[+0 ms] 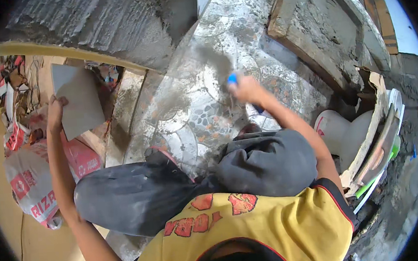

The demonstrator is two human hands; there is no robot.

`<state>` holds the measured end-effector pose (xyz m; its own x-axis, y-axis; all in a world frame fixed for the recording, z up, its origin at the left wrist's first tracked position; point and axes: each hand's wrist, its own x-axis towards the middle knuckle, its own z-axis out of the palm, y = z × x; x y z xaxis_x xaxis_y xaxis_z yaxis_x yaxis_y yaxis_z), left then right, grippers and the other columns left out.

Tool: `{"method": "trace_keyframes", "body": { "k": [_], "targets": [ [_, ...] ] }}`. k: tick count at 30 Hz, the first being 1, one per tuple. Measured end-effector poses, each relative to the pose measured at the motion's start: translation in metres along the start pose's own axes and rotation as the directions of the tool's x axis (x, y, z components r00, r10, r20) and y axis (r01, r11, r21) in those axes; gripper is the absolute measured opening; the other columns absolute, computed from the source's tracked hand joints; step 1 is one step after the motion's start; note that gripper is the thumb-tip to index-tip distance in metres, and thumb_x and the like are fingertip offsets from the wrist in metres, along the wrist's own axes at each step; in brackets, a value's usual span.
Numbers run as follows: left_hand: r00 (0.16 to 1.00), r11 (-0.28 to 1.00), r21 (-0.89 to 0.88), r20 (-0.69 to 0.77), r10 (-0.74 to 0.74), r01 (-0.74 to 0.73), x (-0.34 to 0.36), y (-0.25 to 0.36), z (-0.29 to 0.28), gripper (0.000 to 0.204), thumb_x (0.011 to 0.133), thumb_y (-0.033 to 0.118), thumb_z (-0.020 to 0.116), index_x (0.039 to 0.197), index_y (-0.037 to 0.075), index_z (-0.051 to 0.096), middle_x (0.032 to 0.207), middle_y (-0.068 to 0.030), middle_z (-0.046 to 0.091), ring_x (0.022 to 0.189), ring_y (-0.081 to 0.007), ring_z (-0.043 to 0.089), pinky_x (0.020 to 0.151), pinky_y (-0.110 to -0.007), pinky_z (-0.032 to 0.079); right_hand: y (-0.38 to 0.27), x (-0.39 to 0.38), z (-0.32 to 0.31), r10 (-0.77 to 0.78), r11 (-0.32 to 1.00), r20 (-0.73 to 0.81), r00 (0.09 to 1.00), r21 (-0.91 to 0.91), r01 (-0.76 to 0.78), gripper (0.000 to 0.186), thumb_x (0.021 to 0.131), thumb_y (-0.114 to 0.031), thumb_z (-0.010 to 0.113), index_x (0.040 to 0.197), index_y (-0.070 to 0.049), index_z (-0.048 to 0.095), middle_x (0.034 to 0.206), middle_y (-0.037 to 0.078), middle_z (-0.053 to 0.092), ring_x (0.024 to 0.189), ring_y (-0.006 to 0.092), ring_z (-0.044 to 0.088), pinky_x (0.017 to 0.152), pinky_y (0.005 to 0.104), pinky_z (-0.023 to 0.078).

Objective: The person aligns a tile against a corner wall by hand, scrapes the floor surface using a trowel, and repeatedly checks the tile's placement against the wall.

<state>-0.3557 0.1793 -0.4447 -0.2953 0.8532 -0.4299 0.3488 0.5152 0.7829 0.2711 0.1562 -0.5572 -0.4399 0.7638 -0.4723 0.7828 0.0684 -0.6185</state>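
Observation:
My left hand [56, 111] is closed on the edge of a flat grey tile [80, 100], held tilted above the debris on the left. A darker grey patch covers part of the tile's face. In my right hand [249, 90] is a trowel with a blue handle [232, 78]. Its grey blade is smeared by motion above the patterned floor, so its shape does not show well. Between my bent legs and the trowel lies the floor [210, 120], with stone-like patterns and grey-white smears.
Ridged grey mortar covers a surface [90, 27] at the upper left. A wood-edged trough [318, 30] with mortar stands at the upper right. Printed plastic sacks [33, 176] and scraps lie at left. White rounded containers [344, 130] and broken board pieces [377, 148] crowd the right.

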Motion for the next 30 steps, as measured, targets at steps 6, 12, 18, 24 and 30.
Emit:
{"method": "trace_keyframes", "body": {
  "k": [6,12,18,24,30],
  "targets": [
    [0.994,0.993,0.104,-0.101,-0.049,0.059,-0.001,-0.003,0.001,0.025,0.083,0.015,0.046,0.104,0.005,0.055,0.08,-0.0015,0.054,0.072,-0.0141,0.053,0.066,-0.029,0.047,-0.002,0.005,-0.022,0.242,0.951,-0.286,0.927,-0.118,-0.284,0.042,0.092,-0.033,0.054,0.104,0.007,0.058,0.097,0.033,0.066,0.094,0.0473,0.065,0.084,0.0555,0.051],
    [0.996,0.985,0.172,-0.071,0.048,-0.035,-0.003,0.016,0.024,0.022,0.079,0.013,0.048,0.099,0.005,0.054,0.082,-0.0024,0.053,0.073,-0.0148,0.051,0.068,-0.031,0.045,0.035,0.035,-0.008,0.144,0.969,-0.286,0.947,-0.155,-0.194,0.042,0.091,-0.039,0.054,0.101,0.001,0.064,0.099,0.032,0.066,0.095,0.0451,0.066,0.084,0.0529,0.053],
    [0.991,0.982,0.19,-0.13,0.015,0.01,-0.009,0.007,0.008,0.023,0.079,0.012,0.048,0.1,0.004,0.054,0.083,-0.0041,0.053,0.072,-0.0163,0.051,0.066,-0.031,0.045,-0.009,0.014,-0.04,0.18,0.948,-0.285,0.941,-0.205,-0.244,0.045,0.093,-0.037,0.054,0.109,0.005,0.054,0.09,0.033,0.066,0.089,0.0481,0.066,0.078,0.0555,0.053],
    [0.988,0.987,0.149,-0.149,-0.034,0.056,-0.011,0.024,0.028,0.024,0.078,0.011,0.047,0.1,0.004,0.053,0.083,-0.0064,0.053,0.072,-0.0182,0.053,0.062,-0.034,0.046,-0.03,-0.035,0.009,0.167,0.964,0.029,0.985,-0.213,-0.157,0.04,0.093,-0.033,0.053,0.111,0.003,0.053,0.09,0.03,0.067,0.087,0.048,0.066,0.079,0.0565,0.052],
    [0.986,0.974,0.217,-0.163,-0.021,0.057,-0.001,0.014,0.017,0.019,0.078,0.012,0.049,0.095,0.005,0.054,0.082,-0.0035,0.053,0.073,-0.0161,0.051,0.065,-0.031,0.043,0.039,0.0,-0.036,-0.005,0.911,-0.473,0.881,-0.364,-0.191,0.037,0.092,-0.037,0.058,0.101,-0.002,0.053,0.08,0.027,0.067,0.077,0.0452,0.067,0.066,0.0538,0.054]
  ]
}}
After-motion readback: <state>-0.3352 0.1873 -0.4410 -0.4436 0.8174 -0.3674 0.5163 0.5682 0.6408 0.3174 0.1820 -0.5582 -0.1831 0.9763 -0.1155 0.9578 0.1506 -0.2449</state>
